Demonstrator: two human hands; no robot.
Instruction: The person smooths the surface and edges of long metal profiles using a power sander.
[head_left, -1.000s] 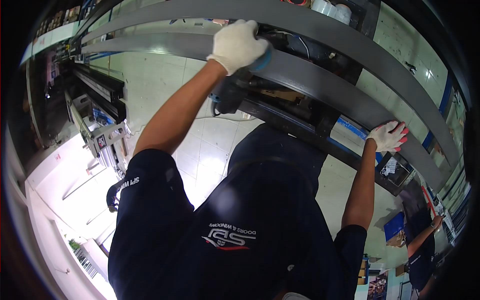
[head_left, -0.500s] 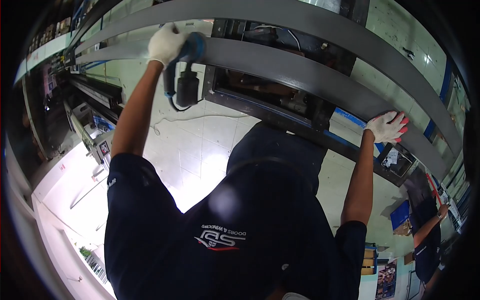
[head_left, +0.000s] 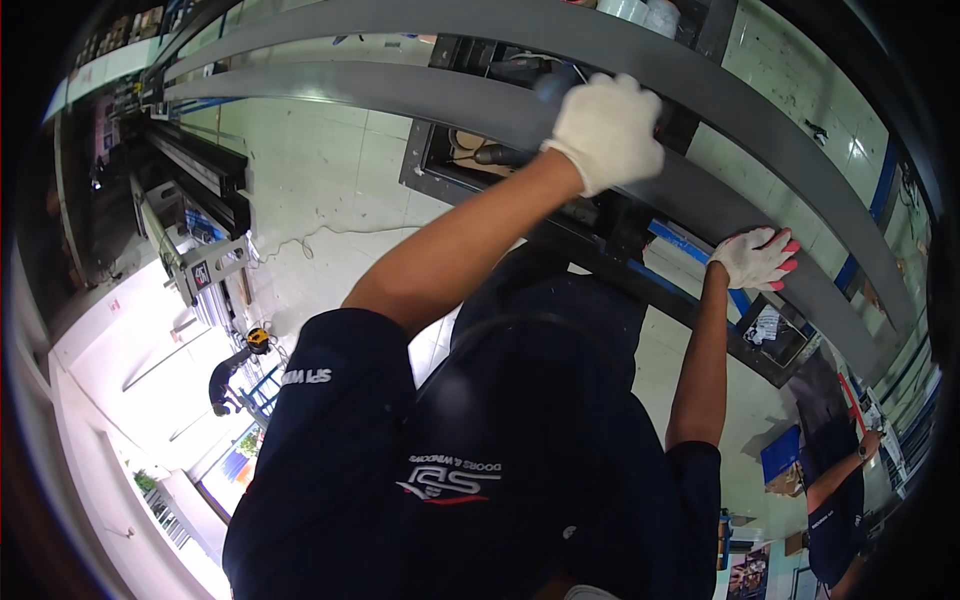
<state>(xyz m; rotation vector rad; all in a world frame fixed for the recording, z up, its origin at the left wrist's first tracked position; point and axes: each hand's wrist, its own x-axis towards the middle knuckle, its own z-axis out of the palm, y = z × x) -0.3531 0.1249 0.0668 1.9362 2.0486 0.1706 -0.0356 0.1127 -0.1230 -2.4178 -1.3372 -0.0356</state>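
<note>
We press our white-gloved right hand [head_left: 760, 258] flat and open on the long grey metal profile [head_left: 440, 95] lying across the worktop frame, which looks stiff and slippery, while our gloved left hand [head_left: 607, 128] curls over it, its grip hidden.

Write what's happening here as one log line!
left hand: on grey bar, grip hidden | right hand: flat on same bar | co-worker: nearby

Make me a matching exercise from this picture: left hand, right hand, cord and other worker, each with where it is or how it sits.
1 left hand
2 right hand
3 cord
4 other worker

A lying on the tiled floor
B flat on the grey bar
C lower right corner
D curled over a tool on the grey bar

Pairs: 1-D, 2-B, 3-A, 4-C
</note>
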